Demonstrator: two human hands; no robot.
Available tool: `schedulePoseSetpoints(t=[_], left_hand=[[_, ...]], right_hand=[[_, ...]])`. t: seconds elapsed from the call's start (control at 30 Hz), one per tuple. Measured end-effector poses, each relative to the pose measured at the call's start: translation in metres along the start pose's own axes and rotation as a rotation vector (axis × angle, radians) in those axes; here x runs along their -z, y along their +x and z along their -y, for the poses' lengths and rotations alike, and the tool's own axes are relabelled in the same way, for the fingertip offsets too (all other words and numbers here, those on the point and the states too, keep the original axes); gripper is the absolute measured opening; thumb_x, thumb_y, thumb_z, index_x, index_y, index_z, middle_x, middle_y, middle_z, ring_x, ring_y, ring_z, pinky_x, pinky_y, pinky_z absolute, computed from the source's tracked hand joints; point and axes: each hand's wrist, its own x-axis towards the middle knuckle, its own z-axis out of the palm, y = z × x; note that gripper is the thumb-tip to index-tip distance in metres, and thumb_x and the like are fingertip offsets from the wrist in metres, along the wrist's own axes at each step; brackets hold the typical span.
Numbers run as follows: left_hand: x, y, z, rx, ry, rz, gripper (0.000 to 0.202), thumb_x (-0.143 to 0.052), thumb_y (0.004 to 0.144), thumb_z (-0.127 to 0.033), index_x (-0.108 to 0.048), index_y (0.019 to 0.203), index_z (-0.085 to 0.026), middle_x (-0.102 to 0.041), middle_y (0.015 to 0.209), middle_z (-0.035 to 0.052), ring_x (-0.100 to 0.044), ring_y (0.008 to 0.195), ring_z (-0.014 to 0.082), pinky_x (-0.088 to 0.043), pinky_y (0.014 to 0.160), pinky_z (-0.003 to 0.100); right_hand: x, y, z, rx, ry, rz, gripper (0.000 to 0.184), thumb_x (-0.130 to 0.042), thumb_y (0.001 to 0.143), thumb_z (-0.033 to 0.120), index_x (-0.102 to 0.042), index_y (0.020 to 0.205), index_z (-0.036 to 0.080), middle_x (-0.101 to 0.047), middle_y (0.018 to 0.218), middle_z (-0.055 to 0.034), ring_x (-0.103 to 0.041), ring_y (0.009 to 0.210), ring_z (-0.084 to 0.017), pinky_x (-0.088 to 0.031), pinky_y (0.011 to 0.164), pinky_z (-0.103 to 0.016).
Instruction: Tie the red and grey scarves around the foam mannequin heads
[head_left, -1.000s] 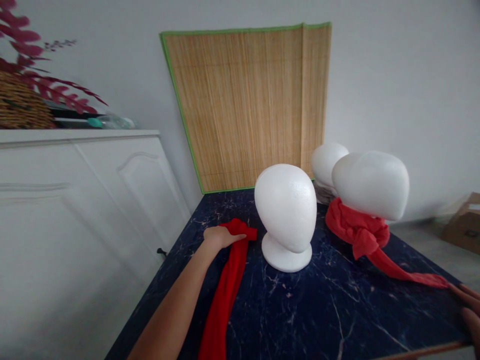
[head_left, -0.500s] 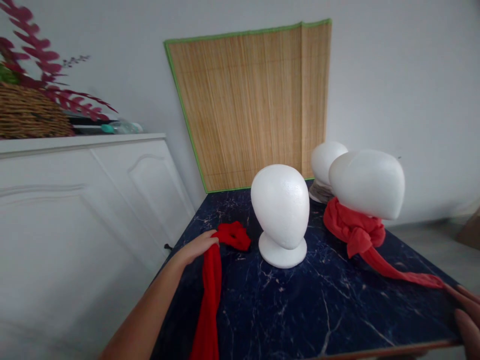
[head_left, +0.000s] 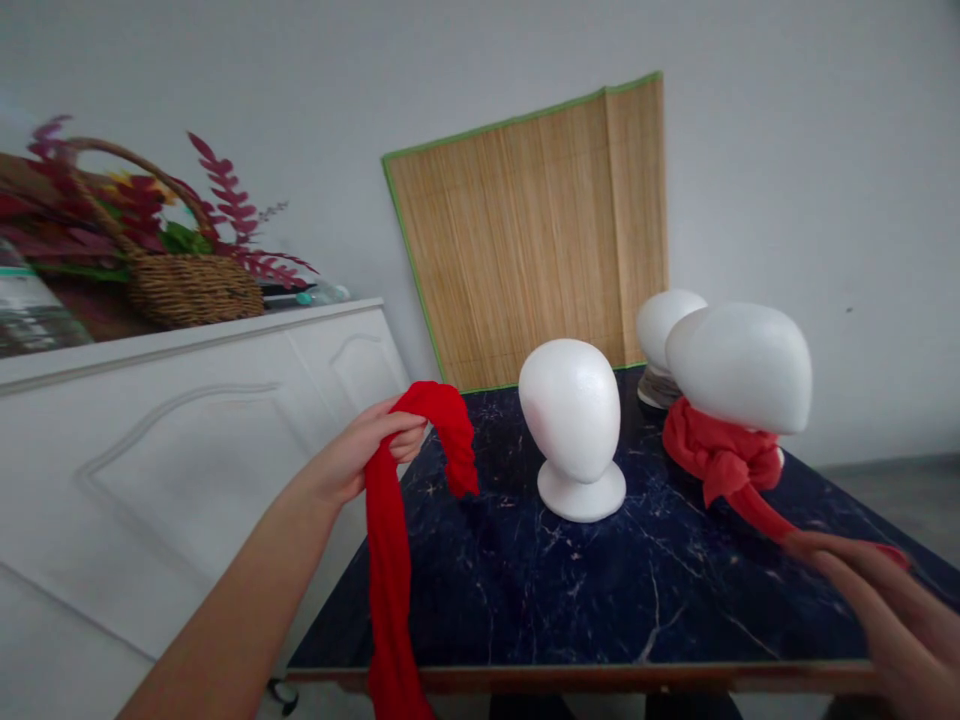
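My left hand (head_left: 375, 445) is closed around a bright red scarf (head_left: 388, 560), lifted above the table's left side. One short end droops over beyond the fingers, and the long part hangs down past the front edge. At the right, my right hand (head_left: 892, 600), somewhat blurred, stretches its fingers over the tail of a coral-red scarf (head_left: 720, 450). That scarf is knotted around the neck of a white foam head (head_left: 739, 365). Between my hands a bare white foam head (head_left: 571, 410) stands upright on its round base.
Behind the right head is another foam head (head_left: 664, 320) with grey-brown cloth at its neck. The dark marbled table (head_left: 570, 600) meets a wall with a bamboo mat (head_left: 532, 250). A white cabinet (head_left: 225, 450) at left carries a wicker basket (head_left: 195, 290) of artificial plants.
My left hand has raised the bright red scarf; its far end has come up off the table. My right hand has moved left and inward over the coral scarf's tail. The view has shifted.
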Motion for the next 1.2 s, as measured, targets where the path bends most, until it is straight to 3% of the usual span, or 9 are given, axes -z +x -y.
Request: schedulePoseSetpoints(t=[0.13,0.27,0.33,0.43,0.57,0.7,0.9,1.07,1.2], left_hand=[[-0.053,-0.031,-0.021,-0.117,-0.151,0.064,0.021,-0.060,0.079,-0.015,-0.046,0.063,-0.017,-0.034,0.047,-0.0070,-0.032,0.041,0.0044,-0.033,0.042,0.017],[-0.108,-0.055,-0.017,-0.133,-0.324,0.006,0.003,-0.057,0.084,-0.016,-0.055,0.082,-0.017,-0.057,0.071,-0.0018,-0.049,0.053,0.0056,-0.041,0.049,0.017],[-0.124,-0.062,-0.012,-0.126,-0.351,-0.069,0.016,-0.059,0.084,-0.018,-0.058,0.099,-0.020,-0.065,0.092,0.0013,-0.061,0.070,0.0102,-0.048,0.057,0.018],[-0.119,-0.063,-0.009,-0.153,-0.359,-0.156,0.027,-0.058,0.084,-0.022,-0.058,0.112,-0.022,-0.067,0.106,0.0040,-0.065,0.094,0.0181,-0.054,0.077,0.027],[-0.076,-0.059,-0.009,-0.261,-0.366,-0.302,0.027,-0.054,0.085,-0.020,-0.060,0.111,-0.020,-0.067,0.110,0.0041,-0.064,0.100,0.0169,-0.051,0.090,0.029],[-0.042,-0.065,0.021,-0.145,-0.455,-0.371,0.022,-0.053,0.086,-0.026,-0.062,0.104,-0.018,-0.068,0.106,0.0051,-0.063,0.102,0.0189,-0.051,0.093,0.034],[-0.055,-0.096,0.116,0.243,-0.688,-0.481,0.037,-0.040,0.089,-0.048,-0.059,0.110,-0.024,-0.064,0.118,0.0082,-0.059,0.115,0.0243,-0.052,0.093,0.044],[-0.070,-0.118,0.145,0.804,-0.571,-0.098,0.052,-0.034,0.091,-0.053,-0.066,0.098,-0.012,-0.071,0.087,0.0123,-0.067,0.067,0.0137,-0.047,0.050,0.019],[-0.065,-0.112,0.113,0.663,-0.300,0.517,0.077,-0.030,0.084,-0.071,-0.071,0.082,-0.005,-0.065,0.059,0.0123,-0.054,0.041,0.0107,-0.029,0.036,0.018]], right_hand=[[-0.083,-0.032,0.105,-0.059,0.755,0.866,0.047,-0.044,0.090,0.055,-0.069,0.108,0.020,-0.066,0.113,-0.0132,-0.058,0.110,-0.031,-0.039,0.102,-0.050],[-0.149,-0.061,0.166,-0.087,1.140,1.120,0.053,-0.068,0.078,0.052,-0.062,0.121,0.022,-0.062,0.123,-0.0084,-0.056,0.113,-0.021,-0.037,0.103,-0.038],[-0.163,-0.072,0.178,-0.181,1.266,1.263,0.049,-0.078,0.069,0.047,-0.067,0.107,0.019,-0.070,0.089,-0.0045,-0.064,0.076,-0.015,-0.050,0.081,-0.032],[-0.156,-0.079,0.175,-0.302,1.277,1.489,0.029,-0.076,0.073,0.035,-0.066,0.089,0.014,-0.042,0.041,0.0097,-0.033,0.033,-0.004,-0.043,0.047,-0.021],[-0.109,-0.053,0.156,-0.327,1.058,1.492,0.019,-0.063,0.086,0.030,-0.064,0.093,0.012,-0.029,0.041,0.0128,-0.019,0.032,-0.002,-0.028,0.036,-0.016],[-0.050,0.000,0.163,-0.215,0.813,1.405,0.022,-0.061,0.089,0.032,-0.061,0.103,0.015,-0.029,0.044,0.0125,-0.018,0.035,-0.003,-0.021,0.035,-0.016],[-0.002,0.064,0.223,0.021,0.429,1.332,0.048,-0.059,0.089,0.038,-0.036,0.051,0.019,-0.027,0.042,0.0090,-0.021,0.038,-0.002,-0.019,0.037,-0.017],[-0.011,0.086,0.262,0.107,0.222,1.267,0.046,-0.062,0.087,0.033,-0.036,0.051,0.018,-0.026,0.045,0.0094,-0.022,0.038,0.000,-0.016,0.037,-0.014],[-0.021,0.090,0.272,0.177,0.153,1.134,0.038,-0.066,0.083,0.028,-0.042,0.056,0.016,-0.029,0.050,0.0097,-0.025,0.039,0.001,-0.018,0.037,-0.012]])
